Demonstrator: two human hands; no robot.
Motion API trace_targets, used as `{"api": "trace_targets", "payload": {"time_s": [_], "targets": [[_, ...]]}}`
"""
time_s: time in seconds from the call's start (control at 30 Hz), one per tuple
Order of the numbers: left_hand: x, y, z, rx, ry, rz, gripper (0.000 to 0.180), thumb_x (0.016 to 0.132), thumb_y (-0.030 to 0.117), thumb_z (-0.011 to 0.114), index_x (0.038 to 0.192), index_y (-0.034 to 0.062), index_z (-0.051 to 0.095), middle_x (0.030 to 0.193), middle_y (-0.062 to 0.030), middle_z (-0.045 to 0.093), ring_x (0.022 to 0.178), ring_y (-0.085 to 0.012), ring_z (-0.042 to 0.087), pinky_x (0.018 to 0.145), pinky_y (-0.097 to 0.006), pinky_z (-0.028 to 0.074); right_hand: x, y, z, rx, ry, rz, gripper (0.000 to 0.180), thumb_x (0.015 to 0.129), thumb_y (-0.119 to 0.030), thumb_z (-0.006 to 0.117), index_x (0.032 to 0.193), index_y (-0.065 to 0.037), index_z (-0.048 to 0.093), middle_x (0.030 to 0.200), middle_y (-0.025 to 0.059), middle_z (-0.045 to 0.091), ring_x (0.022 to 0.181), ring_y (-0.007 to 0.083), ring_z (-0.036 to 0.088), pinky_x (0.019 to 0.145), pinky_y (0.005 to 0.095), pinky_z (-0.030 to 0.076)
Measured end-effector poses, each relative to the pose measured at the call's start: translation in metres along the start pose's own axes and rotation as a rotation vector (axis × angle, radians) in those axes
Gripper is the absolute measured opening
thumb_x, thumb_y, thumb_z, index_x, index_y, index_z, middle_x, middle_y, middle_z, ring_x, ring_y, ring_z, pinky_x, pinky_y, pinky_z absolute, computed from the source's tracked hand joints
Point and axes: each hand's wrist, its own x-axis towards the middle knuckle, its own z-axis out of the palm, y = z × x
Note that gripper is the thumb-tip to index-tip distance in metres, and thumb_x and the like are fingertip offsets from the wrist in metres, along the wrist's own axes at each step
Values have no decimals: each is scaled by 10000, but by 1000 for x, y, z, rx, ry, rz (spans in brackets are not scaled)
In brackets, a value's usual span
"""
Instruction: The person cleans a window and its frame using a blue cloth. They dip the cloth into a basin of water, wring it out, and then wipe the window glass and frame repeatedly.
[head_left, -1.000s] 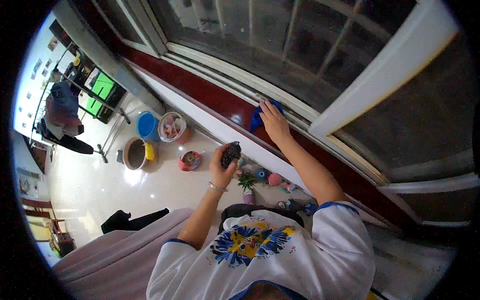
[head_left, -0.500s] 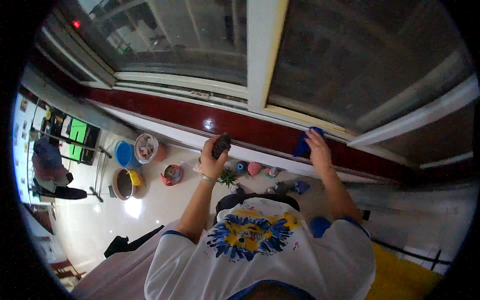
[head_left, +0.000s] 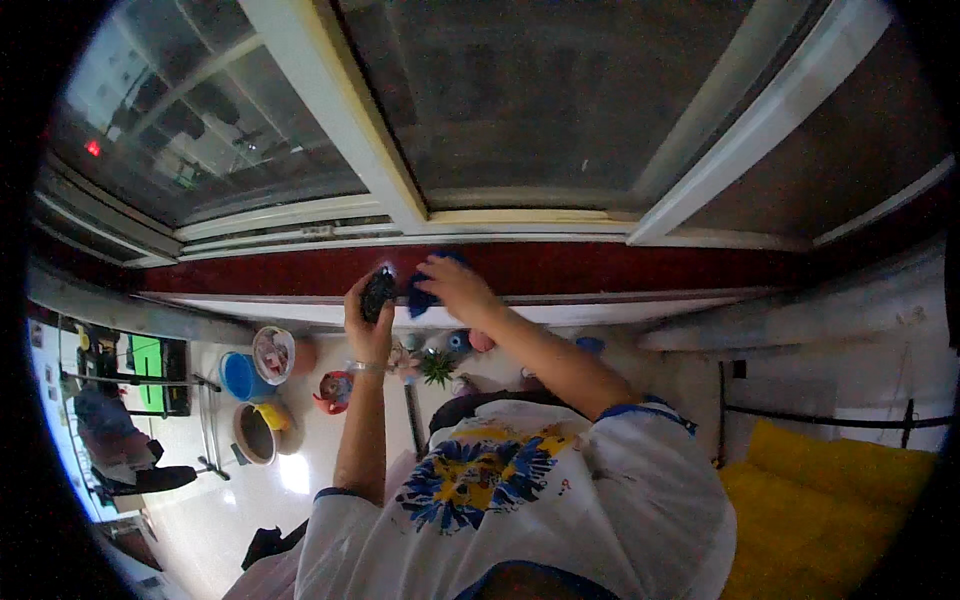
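My right hand (head_left: 456,286) presses a blue cloth (head_left: 419,299) against the dark red window sill (head_left: 600,268). Just to its left, my left hand (head_left: 366,325) is raised and holds a small dark object (head_left: 378,290) at the sill's edge. The two hands are almost touching. Above them rises the white window frame (head_left: 345,120) with its glass panes. My white shirt with a blue and yellow print (head_left: 520,490) fills the lower middle of the view.
Below the sill stand a small potted plant (head_left: 437,366) and several small coloured pots (head_left: 470,340). At lower left are a blue bucket (head_left: 238,376), a round bowl (head_left: 273,353) and a brown pot (head_left: 254,434). A yellow cushion (head_left: 830,480) lies at right. Another person (head_left: 105,445) sits far left.
My right hand has slid the blue cloth leftward along the red sill until it is beside my left hand. The left hand stays raised with the dark object.
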Motion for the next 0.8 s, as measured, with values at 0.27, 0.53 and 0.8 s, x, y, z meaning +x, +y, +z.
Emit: {"api": "trace_targets", "payload": {"time_s": [0.27,0.53,0.8], "targets": [[-6,8,57,256,-110,203,478,678,42,651,1145,48,548,1080,-149,573,975,-330,559,872,-392,451,-193,124,-158,-86,214,359,450,680,144,506,1026,-79,689,1259,100,556,1227,286,467,1052,365,367],[-25,23,93,188,-167,123,493,666,46,656,1147,50,550,1076,-145,586,980,-319,566,864,-386,459,-140,69,-134,-60,305,249,445,680,81,555,1078,-88,664,1269,84,548,1193,297,488,1024,398,389],[-29,32,106,227,-164,165,482,678,43,645,1150,51,547,1060,-152,583,976,-334,561,871,-399,451,-184,81,-102,-83,213,163,357,692,31,540,998,-80,686,1256,90,555,1231,280,453,1028,406,377]]}}
